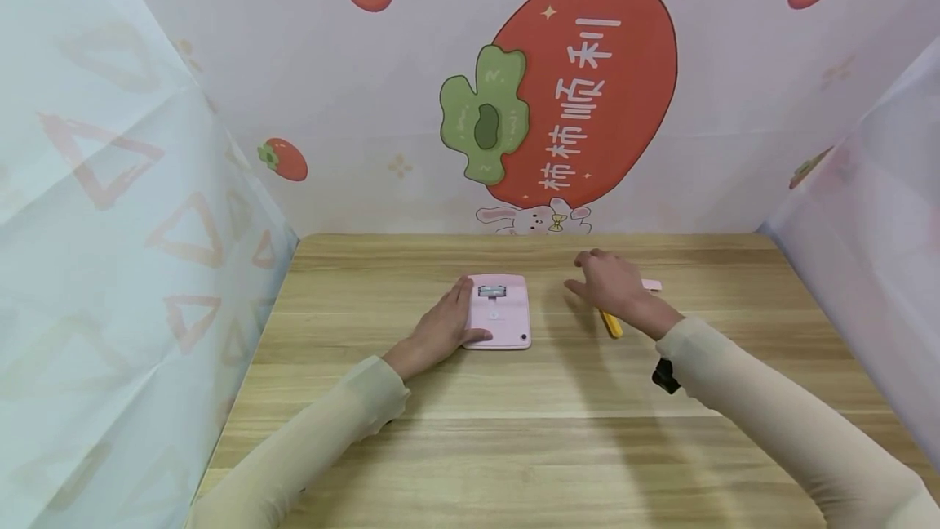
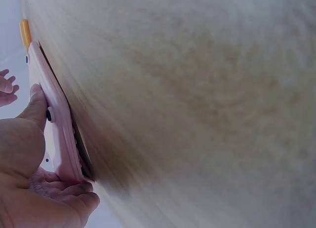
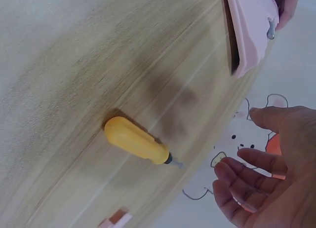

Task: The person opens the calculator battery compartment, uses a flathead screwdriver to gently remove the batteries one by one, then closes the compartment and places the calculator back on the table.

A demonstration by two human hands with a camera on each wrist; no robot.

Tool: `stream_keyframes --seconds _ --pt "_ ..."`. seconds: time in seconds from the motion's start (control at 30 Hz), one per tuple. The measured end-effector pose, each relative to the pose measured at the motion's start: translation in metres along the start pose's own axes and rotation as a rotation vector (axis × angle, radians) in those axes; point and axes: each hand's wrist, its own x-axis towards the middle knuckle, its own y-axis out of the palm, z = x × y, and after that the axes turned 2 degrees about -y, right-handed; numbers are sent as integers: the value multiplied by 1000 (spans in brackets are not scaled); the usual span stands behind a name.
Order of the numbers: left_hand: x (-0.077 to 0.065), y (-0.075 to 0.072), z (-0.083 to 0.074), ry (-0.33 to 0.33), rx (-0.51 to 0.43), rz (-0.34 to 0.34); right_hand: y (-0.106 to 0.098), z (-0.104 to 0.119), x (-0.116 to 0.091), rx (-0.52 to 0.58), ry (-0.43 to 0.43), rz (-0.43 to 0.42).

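A pink, flat device (image 1: 503, 317) lies on the wooden table, its back facing up. In its uncovered compartment sits a silver battery (image 1: 492, 291). My left hand (image 1: 444, 321) grips the device's left side, thumb over the back and fingers along the edge. Above the table to the right hovers my right hand (image 1: 613, 280), fingers loosely bent and nothing in them. Below it lies a screwdriver (image 3: 136, 141) with a yellow handle and a short metal tip, apart from the hand. Part of the screwdriver is hidden by the right hand in the head view.
A small pink piece (image 1: 651, 285) lies beyond the right wrist. The wooden tabletop (image 1: 477, 447) meets a printed back wall (image 1: 367, 178) with fruit drawings. White sheets (image 1: 110, 268) stand along the left and right sides.
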Motion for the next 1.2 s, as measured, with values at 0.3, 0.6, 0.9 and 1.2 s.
stream_keyframes --seconds 0.3,0.6,0.9,1.2 --pt "-1 -1 1 5 -5 1 -2 15 2 -1 -33 1" --pt "-2 -1 1 4 -9 -1 -5 29 1 -26 -115 -15" --pt "-1 0 1 15 -8 -11 -9 45 4 -28 -187 -47" --pt "-1 0 2 28 -12 -26 -11 64 10 -27 -236 -31"
